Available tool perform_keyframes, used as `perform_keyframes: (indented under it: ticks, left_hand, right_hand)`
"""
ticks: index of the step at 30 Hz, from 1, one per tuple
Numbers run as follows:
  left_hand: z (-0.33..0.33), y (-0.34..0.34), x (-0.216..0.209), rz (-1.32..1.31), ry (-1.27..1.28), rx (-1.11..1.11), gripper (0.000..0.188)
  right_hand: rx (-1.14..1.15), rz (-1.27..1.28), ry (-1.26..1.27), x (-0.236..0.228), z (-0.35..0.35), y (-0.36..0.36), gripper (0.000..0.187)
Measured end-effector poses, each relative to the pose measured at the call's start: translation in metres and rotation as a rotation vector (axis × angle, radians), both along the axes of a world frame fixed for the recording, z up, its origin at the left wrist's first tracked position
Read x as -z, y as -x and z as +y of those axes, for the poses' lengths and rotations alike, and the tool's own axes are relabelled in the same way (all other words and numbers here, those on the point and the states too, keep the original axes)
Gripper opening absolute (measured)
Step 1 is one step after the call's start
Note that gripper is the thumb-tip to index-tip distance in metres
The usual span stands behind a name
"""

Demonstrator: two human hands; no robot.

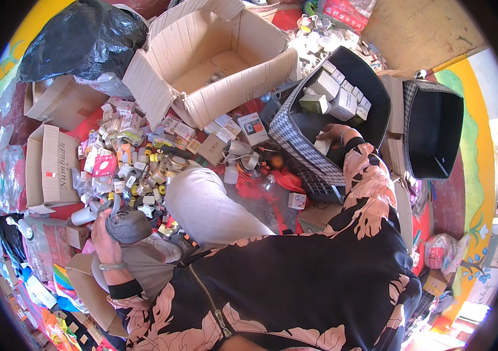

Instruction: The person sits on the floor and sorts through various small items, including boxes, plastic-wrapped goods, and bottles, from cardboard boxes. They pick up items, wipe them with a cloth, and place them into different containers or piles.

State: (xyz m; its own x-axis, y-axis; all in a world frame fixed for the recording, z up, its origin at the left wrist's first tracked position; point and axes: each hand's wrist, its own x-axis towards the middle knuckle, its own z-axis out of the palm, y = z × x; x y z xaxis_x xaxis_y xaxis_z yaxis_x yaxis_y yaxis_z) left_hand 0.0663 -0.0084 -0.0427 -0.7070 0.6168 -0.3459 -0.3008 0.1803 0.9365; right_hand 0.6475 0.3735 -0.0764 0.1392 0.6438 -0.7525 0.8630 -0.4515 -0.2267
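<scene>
My right hand (336,132) reaches into a black fabric bin with a houndstooth outside (295,137). Its fingers are closed on a small white box (322,145). Farther back in the same bin lie several small white boxes (342,104) and a greenish one (314,104). On the left, my left hand (106,238) is raised above the pile, wrapped round a dark grey, fuzzy rounded thing with a curved band (129,227). The far side of that thing hides part of the fingers. A white cylinder (83,216) lies near this hand.
A large open cardboard box (208,58) stands ahead. Mixed small boxes and bottles (126,146) cover the floor at left, around my leg (208,205). A second black bin (433,128) stands at far right. A black plastic bag (85,41) sits at far left.
</scene>
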Motion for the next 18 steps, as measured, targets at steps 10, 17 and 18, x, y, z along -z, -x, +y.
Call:
perform_keyframes:
  ticks: [10, 17, 18]
  left_hand:
    - [0.001, -0.004, -0.007, 0.007, 0.018, 0.000, 0.026]
    - [0.003, -0.002, -0.001, 0.011, 0.004, -0.021, 0.027]
    - [0.001, 0.001, 0.003, 0.021, 0.007, -0.016, 0.027]
  right_hand:
    - [-0.210, 0.039, -0.441, 0.001, 0.038, 0.011, 0.066]
    - [-0.370, -0.086, -0.521, 0.003, 0.051, 0.006, 0.068]
    - [-0.406, -0.099, -0.602, 0.009, 0.052, 0.004, 0.068]
